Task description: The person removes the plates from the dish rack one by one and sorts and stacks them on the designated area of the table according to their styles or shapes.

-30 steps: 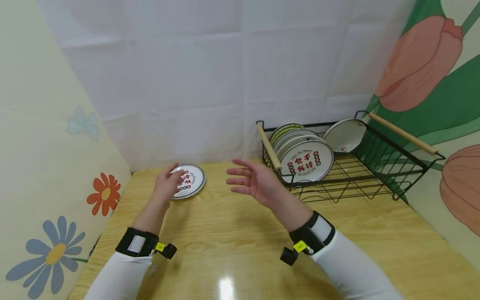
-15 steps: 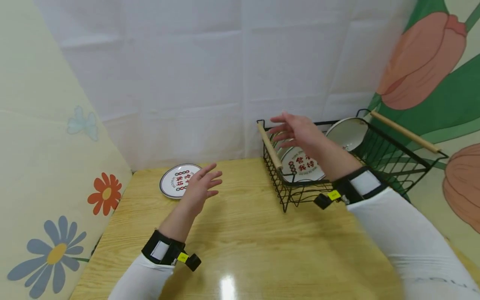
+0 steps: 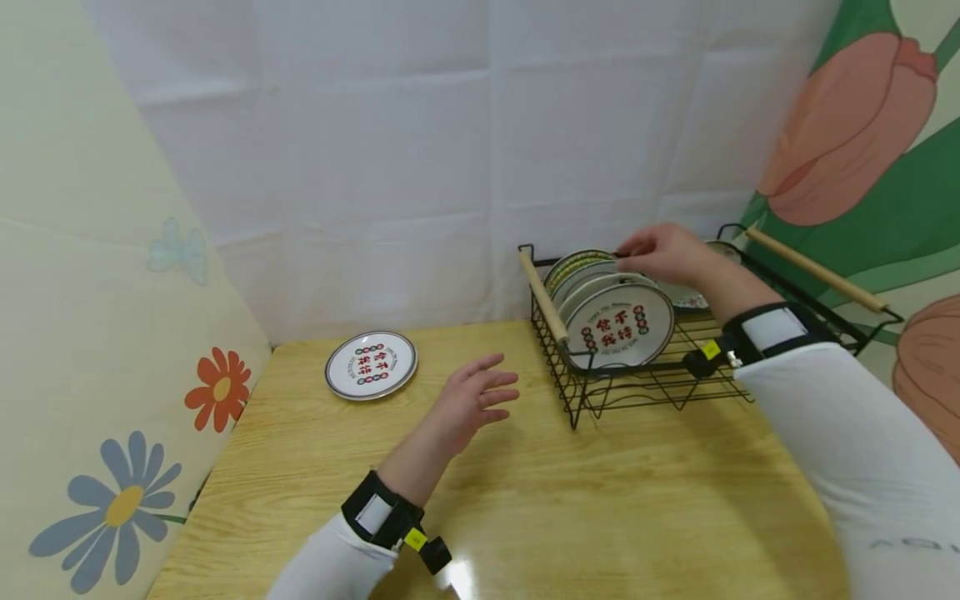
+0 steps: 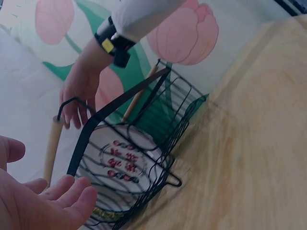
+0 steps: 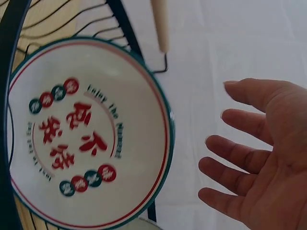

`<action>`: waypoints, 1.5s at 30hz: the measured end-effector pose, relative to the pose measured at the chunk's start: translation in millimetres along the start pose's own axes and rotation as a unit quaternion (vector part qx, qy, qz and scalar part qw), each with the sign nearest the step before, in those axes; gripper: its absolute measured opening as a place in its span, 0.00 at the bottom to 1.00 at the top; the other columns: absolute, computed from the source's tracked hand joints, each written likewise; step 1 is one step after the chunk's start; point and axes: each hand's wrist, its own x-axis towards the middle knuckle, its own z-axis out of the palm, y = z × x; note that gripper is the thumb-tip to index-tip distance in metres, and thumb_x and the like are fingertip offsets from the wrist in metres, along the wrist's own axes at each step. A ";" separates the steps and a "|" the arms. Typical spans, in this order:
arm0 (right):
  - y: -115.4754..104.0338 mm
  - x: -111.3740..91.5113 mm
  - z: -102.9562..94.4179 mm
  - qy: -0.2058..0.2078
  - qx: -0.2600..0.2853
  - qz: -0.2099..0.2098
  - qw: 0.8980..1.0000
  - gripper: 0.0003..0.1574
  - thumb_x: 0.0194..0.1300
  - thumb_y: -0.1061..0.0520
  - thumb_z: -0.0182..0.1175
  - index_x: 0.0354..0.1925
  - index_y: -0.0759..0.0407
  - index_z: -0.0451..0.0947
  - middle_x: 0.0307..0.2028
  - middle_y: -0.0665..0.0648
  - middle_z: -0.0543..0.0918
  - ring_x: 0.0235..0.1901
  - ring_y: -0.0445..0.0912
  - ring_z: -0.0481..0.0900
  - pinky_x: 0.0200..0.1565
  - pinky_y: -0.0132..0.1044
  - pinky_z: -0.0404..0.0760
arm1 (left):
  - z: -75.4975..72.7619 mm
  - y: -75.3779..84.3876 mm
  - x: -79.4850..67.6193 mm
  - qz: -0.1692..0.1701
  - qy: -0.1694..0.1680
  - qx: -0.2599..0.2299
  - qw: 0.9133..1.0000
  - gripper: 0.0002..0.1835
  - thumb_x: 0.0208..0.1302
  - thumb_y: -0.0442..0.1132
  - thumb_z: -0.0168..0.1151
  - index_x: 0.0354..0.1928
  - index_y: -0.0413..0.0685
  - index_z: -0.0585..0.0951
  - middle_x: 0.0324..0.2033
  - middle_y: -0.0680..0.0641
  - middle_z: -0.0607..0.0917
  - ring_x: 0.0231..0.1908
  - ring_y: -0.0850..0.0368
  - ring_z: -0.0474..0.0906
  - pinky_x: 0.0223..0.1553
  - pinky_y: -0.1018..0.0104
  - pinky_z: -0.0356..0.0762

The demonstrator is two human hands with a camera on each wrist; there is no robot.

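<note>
Racked plates [image 3: 621,327], just beside right grip [image 3: 663,252]

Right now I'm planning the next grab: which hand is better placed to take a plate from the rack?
Likely the right hand: it's beside the plates standing in the wire dish rack, while the left hand is outside, above the table.

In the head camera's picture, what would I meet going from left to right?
Blue flower drawing, orange flower drawing, flat-lying round white plate with red lettering, left hand, left wooden handle of black wire rack, right hand, right wooden handle.
</note>
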 end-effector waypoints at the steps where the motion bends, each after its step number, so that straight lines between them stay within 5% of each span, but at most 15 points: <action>1: 4.0 0.8 0.5 -0.003 -0.015 -0.004 1.000 0.36 0.74 0.42 0.59 0.68 0.64 0.72 0.64 0.75 0.76 0.62 0.70 0.75 0.60 0.67 0.75 | 4.4 -1.5 0.0 -0.002 -0.005 -0.001 1.000 0.28 0.80 0.47 0.48 0.77 0.50 0.64 0.69 0.36 0.76 0.68 0.38 0.75 0.65 0.47 0.77; 12: 27.4 10.5 20.4 -0.013 -0.077 -0.012 0.997 0.21 0.69 0.58 0.63 0.56 0.70 0.80 0.52 0.74 0.83 0.50 0.65 0.82 0.52 0.60 0.82 | 38.3 -13.9 7.4 -0.020 -0.028 -0.026 0.999 0.25 0.79 0.44 0.49 0.74 0.50 0.69 0.63 0.38 0.82 0.63 0.40 0.80 0.50 0.61 0.84; 18: 33.7 13.6 23.6 -0.022 -0.119 -0.018 0.992 0.19 0.70 0.58 0.61 0.52 0.71 0.82 0.48 0.72 0.85 0.47 0.62 0.83 0.50 0.60 0.82 | 39.8 -18.8 6.8 -0.021 -0.031 -0.021 0.999 0.25 0.79 0.45 0.49 0.74 0.48 0.69 0.64 0.39 0.82 0.61 0.42 0.82 0.56 0.55 0.84; 23: 37.7 13.2 24.5 -0.029 -0.124 -0.026 0.992 0.19 0.70 0.59 0.59 0.53 0.71 0.81 0.49 0.72 0.84 0.47 0.62 0.82 0.49 0.60 0.81 | 39.6 -20.5 7.8 -0.026 -0.033 -0.026 0.999 0.25 0.79 0.45 0.49 0.73 0.50 0.70 0.64 0.39 0.82 0.61 0.44 0.82 0.53 0.59 0.84; 33: 39.1 14.2 30.7 -0.055 -0.166 -0.070 0.982 0.08 0.68 0.59 0.61 0.37 0.62 0.85 0.32 0.58 0.84 0.31 0.49 0.77 0.34 0.45 0.77 | 36.5 -21.2 3.6 -0.031 -0.036 -0.031 0.998 0.25 0.79 0.44 0.48 0.74 0.51 0.69 0.64 0.38 0.82 0.58 0.46 0.84 0.55 0.56 0.84; 45: 42.7 13.8 30.7 -0.063 -0.169 -0.100 0.979 0.11 0.68 0.65 0.57 0.42 0.65 0.86 0.36 0.61 0.86 0.35 0.50 0.80 0.40 0.51 0.81 | 29.6 -23.4 3.4 -0.028 -0.040 -0.029 0.998 0.25 0.80 0.44 0.46 0.75 0.49 0.69 0.65 0.35 0.80 0.60 0.45 0.83 0.57 0.53 0.83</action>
